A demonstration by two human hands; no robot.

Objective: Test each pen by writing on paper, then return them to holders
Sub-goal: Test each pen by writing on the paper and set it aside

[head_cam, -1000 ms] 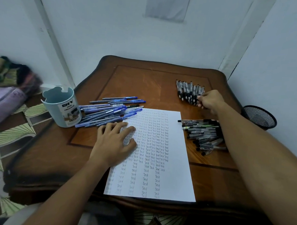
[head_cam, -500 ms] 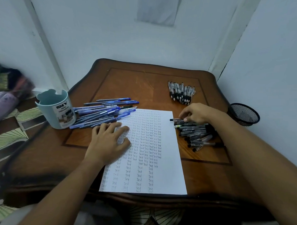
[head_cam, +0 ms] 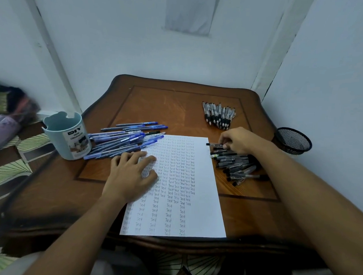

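A black pen [head_cam: 214, 145] lies at the top of the near black-pen pile [head_cam: 235, 165], just off the right edge of the paper [head_cam: 194, 218]. The right hand [head_cam: 239, 141] pinches this pen's barrel with curled fingertips, its capped end pointing toward the sheet. The paper sits in the middle of the worktop [head_cam: 177, 108], covered in columns of the handwritten word "Test". The left hand [head_cam: 132, 172] rests flat on the sheet's left side, fingers spread and relaxed, holding nothing. Beyond that hand, a heap of blue pens [head_cam: 127, 139] lies fanned beside a pale teal holder [head_cam: 67, 135] marked "DIY". A second group of black pens [head_cam: 218, 115] lies in a neat row farther back. A black mesh holder [head_cam: 293, 140] stands at the worktop's right edge, well apart from the teal one.
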